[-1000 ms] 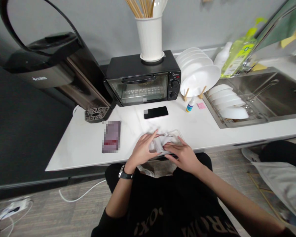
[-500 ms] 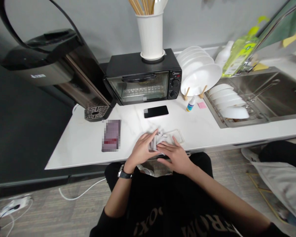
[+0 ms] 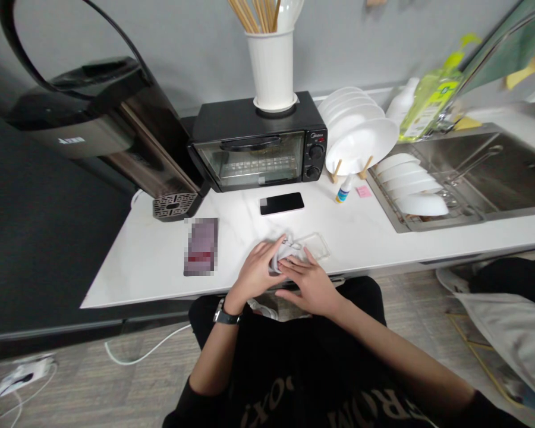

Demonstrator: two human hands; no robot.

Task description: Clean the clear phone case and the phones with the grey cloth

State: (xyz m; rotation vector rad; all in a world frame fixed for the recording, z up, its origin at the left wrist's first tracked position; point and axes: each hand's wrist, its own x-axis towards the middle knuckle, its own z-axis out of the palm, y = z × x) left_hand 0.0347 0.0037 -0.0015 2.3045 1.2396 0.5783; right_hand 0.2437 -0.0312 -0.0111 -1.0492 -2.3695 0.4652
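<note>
A crumpled light grey cloth (image 3: 282,254) lies on the counter near its front edge, between my two hands. My left hand (image 3: 259,268) curves round the cloth's left side, its thumb and fingers on it. From the right, my right hand (image 3: 310,284) rests stretched fingers on the cloth, with the thumb held apart. Just beyond these fingers a clear phone case (image 3: 317,245) lies flat. Further back is a phone (image 3: 282,204), its dark screen up. What may lie under the cloth is hidden.
A purple pouch (image 3: 201,244), partly pixelated, lies left on the white counter (image 3: 138,267). Behind stand a water dispenser (image 3: 129,131), a toaster oven (image 3: 258,148) and racked plates (image 3: 361,139). A small spray bottle (image 3: 344,190) and pink note (image 3: 364,191) are near the sink (image 3: 494,178).
My right hand has shifted slightly left over the cloth, and the cloth's folds look different. The camera view has moved a little; the phone and clear case stay put.
</note>
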